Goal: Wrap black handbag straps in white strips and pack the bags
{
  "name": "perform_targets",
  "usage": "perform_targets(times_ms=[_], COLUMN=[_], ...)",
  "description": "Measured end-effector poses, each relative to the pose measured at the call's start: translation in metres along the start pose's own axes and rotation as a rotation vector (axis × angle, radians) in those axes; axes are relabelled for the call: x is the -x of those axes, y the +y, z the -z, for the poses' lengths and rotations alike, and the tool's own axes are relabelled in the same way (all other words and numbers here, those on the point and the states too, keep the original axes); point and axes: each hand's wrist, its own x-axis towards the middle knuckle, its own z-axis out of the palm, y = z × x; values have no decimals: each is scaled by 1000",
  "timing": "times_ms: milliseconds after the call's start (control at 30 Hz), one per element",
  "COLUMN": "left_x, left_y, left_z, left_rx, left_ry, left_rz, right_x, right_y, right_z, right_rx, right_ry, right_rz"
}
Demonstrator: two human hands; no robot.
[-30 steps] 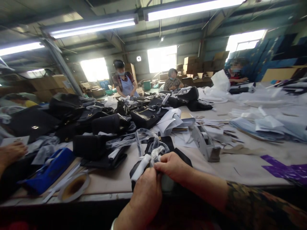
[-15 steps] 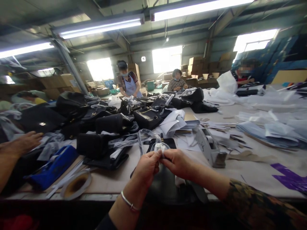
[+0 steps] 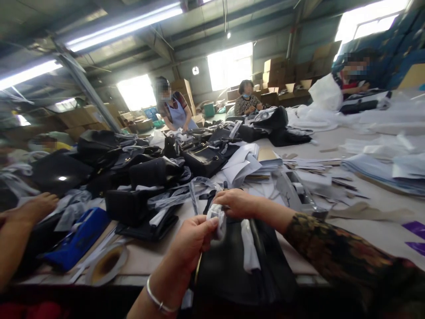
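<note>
A black handbag (image 3: 232, 270) stands at the table's near edge, close in front of me, with a strip of white wrapping (image 3: 248, 246) hanging down its face. My left hand (image 3: 191, 241) pinches a wad of white wrapping paper (image 3: 215, 217) at the bag's top. My right hand (image 3: 237, 203) grips the same wad from above, just behind the left. A thin bracelet rings my left wrist. My right arm wears a patterned sleeve.
Several black handbags (image 3: 149, 175) and loose wrapping pile up mid-table. A blue tape dispenser (image 3: 78, 239) and a tape roll (image 3: 106, 263) lie at front left beside another person's hand (image 3: 31, 208). A grey tape dispenser (image 3: 299, 192) and paper stacks (image 3: 381, 166) sit to the right. Three people work at the far end.
The bag has come up and nearer to me, filling the lower middle of the view. Both hands stayed on the white wrapping, the left dropping lower. The camera tilted and shifted.
</note>
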Motion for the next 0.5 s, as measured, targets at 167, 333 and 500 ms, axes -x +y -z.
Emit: perform_targets(times_ms=[167, 333, 500], left_x=[-13, -36, -46], left_y=[23, 34, 37], left_z=[-1, 5, 7], left_rx=[127, 195, 250], left_ry=[-13, -15, 5], left_rz=[-11, 1, -8], right_x=[-18, 2, 17], right_y=[33, 60, 66], right_z=[-30, -40, -29], right_rx=[-42, -105, -101], right_ry=[-87, -152, -125], right_rz=[-115, -218, -311])
